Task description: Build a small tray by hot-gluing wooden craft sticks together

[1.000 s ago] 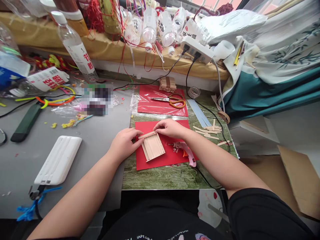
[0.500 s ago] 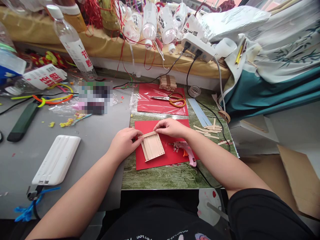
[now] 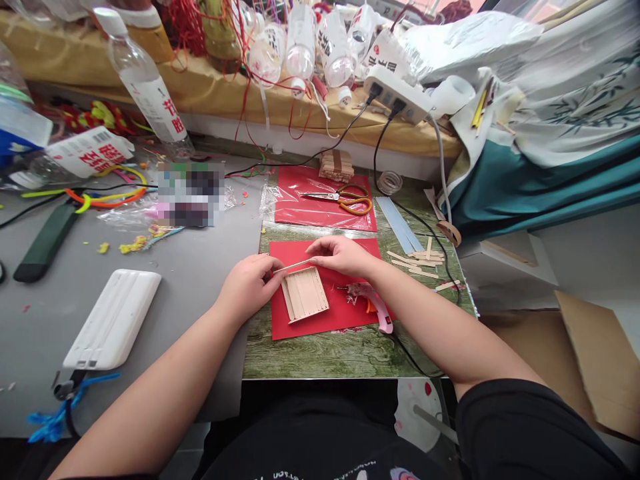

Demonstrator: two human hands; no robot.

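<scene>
A thin wooden craft stick [image 3: 295,265] is pinched at its two ends, the left end by my left hand [image 3: 253,283] and the right end by my right hand [image 3: 340,256]. Just below it lies a small square tray of craft sticks [image 3: 306,293] with low raised edges. The tray rests on a red sheet [image 3: 300,327]. A pink hot glue gun [image 3: 379,303] lies to the tray's right, under my right forearm, its nozzle pointing toward the tray. Both hands hover close over the tray's far edge.
Loose craft sticks [image 3: 420,263] and pale blue glue sticks [image 3: 400,223] lie to the right. Scissors [image 3: 357,200] rest on a wrapped red pack, with a bundle of sticks [image 3: 336,165] behind. A white power bank [image 3: 114,320] lies left. Black cables cross the table.
The craft stick has lifted slightly off the tray's far edge, and a gap now shows between them. Both hands have barely moved.
</scene>
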